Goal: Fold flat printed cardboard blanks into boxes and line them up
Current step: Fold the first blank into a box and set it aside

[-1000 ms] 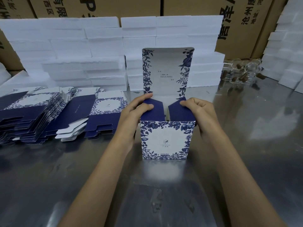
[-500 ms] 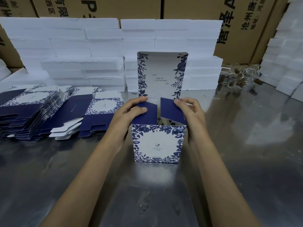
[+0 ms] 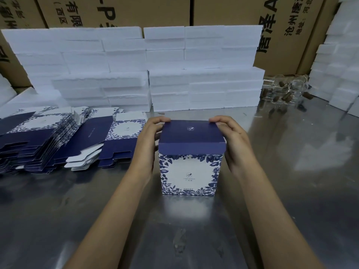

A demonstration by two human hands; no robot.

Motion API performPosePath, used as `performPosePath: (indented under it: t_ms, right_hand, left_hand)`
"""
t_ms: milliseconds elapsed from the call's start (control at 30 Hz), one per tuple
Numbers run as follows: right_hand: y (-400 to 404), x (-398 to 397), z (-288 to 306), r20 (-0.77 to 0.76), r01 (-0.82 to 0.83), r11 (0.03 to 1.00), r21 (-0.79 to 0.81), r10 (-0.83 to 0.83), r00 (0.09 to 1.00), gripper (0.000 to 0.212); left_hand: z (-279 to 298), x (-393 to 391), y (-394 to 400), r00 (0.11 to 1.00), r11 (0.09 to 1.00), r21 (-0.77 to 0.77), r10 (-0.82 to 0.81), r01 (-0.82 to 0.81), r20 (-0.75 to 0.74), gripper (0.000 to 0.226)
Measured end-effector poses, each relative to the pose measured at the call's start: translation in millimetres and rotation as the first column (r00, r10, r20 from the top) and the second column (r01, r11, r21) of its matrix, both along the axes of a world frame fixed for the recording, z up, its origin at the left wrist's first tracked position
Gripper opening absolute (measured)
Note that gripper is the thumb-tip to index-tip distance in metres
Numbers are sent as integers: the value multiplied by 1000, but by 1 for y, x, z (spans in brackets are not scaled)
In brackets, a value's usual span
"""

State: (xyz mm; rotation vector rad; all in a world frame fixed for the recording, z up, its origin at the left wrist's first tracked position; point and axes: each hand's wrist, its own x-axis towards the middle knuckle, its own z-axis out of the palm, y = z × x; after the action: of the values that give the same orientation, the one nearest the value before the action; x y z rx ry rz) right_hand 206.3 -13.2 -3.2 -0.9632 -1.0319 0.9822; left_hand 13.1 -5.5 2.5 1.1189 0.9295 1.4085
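Observation:
A blue-and-white floral box [image 3: 189, 174] stands upright on the steel table, in the middle of the head view. Its dark blue lid [image 3: 191, 133] is folded down over the top, and the front tuck flap hangs outside the front panel. My left hand [image 3: 148, 141] grips the box's left side, fingertips curled over the lid's back left corner. My right hand [image 3: 234, 139] grips the right side, with fingertips on the back right corner. A fanned heap of flat printed blanks [image 3: 64, 138] lies to the left of the box.
Stacks of white foam blocks [image 3: 155, 74] form a wall behind the box, with more of them at the right edge [image 3: 338, 74]. Brown cartons [image 3: 287, 26] stand behind those. Small glass jars with corks [image 3: 285, 92] lie at the back right. Bare steel table [image 3: 291, 171] spreads to the right and in front.
The tall lid panel that stood upright has been folded down over the two blue side flaps. Both hands moved from those flaps to the lid's back corners.

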Motion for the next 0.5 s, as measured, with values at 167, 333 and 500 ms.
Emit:
performPosePath:
  t_ms: [167,333,500]
  right_hand:
    - [-1,-2,9,92,65,996,-56,-60,994,23]
    - [-6,-6,15,167,-51,994,-102,68,984,15]
    - [5,-5,52,496,-71,970,-232,180,849,30]
  left_hand:
    - [1,-2,-3,998,999,40,-8,11,-66,16]
    - [13,-12,0,976,998,-49,-44,34,-212,23]
    - [46,-6,11,806,996,-91,-41,-16,-591,20]
